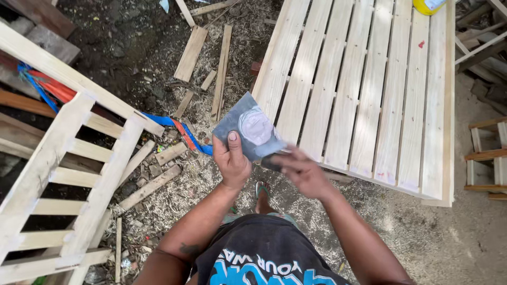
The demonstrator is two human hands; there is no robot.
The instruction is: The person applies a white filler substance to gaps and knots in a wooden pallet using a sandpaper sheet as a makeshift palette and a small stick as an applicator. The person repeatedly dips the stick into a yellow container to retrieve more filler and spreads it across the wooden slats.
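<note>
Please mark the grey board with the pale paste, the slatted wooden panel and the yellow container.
grey board (236,120): head view, bare grey corner above the pale paste.
slatted wooden panel (369,89): head view, on a middle slat.
yellow container (425,7): head view, its lower yellow edge at the picture's top.

head camera, looking steeply down, close

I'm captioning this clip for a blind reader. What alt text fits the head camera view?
Seen from above, a left hand holds a grey square board smeared with pale putty, while the blurred right hand works at its lower edge. A slatted wooden panel lies ahead, a wooden frame stands left, above sawdust-strewn ground.
</note>
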